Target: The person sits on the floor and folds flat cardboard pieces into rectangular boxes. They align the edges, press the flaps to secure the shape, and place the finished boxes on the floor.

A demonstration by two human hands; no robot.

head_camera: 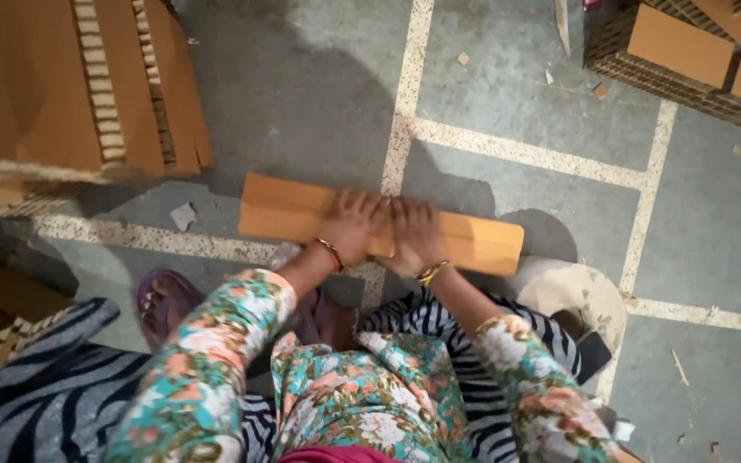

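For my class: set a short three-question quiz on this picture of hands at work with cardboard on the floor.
1. True or false: both hands press flat on the folded cardboard strip.
2. What lies at the upper left of the floor?
3. Each wrist wears a: A) watch B) bangle C) glove

Key
1. True: the left hand and right hand lie side by side on the folded cardboard strip.
2. A stack of cardboard sheets.
3. B: a bangle shows on the left wrist, another on the right.
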